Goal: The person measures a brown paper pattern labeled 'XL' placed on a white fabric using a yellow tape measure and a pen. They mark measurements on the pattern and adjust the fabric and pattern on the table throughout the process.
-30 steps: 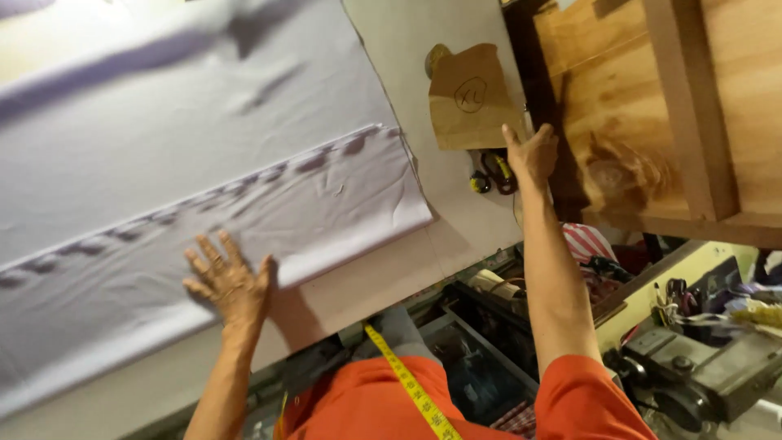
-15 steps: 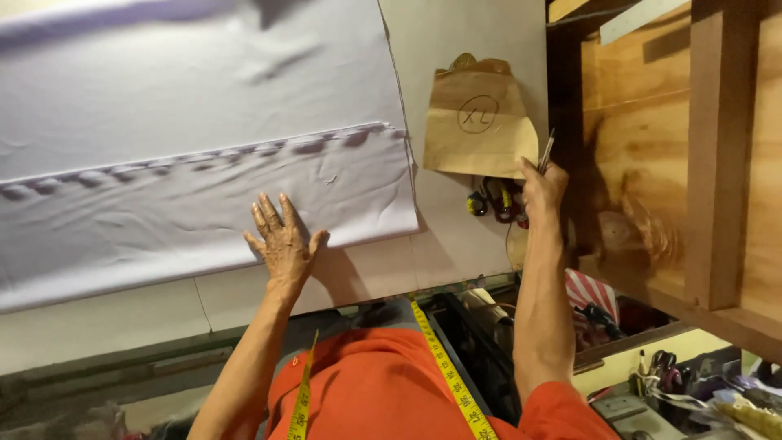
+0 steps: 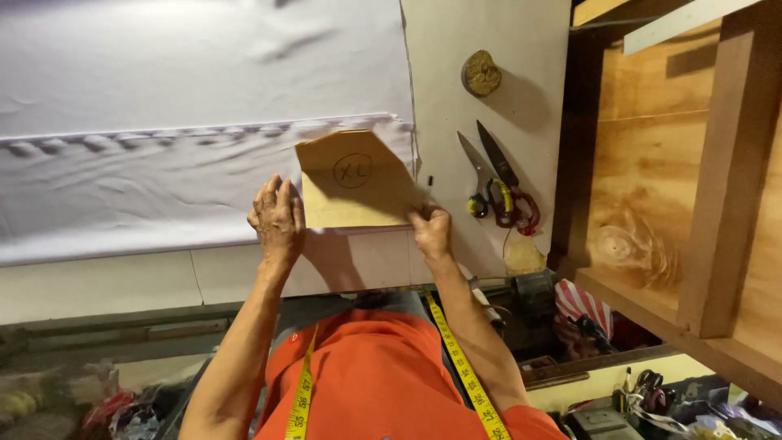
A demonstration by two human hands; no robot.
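On near right corner of white cloth (image 3: 204, 163), brown paper pattern piece (image 3: 354, 181) now lies, moved from right table edge. Left hand (image 3: 277, 218) flat, pressing its edge; right hand (image 3: 430, 231) pinching its corner. Scissors (image 3: 497, 183) beside, untouched. Pattern being positioned on cloth.

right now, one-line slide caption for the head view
Left hand and right hand lay a brown paper pattern piece on white fabric, scissors alongside.

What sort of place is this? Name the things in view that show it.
Probably a tailor's workshop: white fabric spread on a cutting table, a brown paper pattern piece under both hands, shears, and a yellow tape measure.
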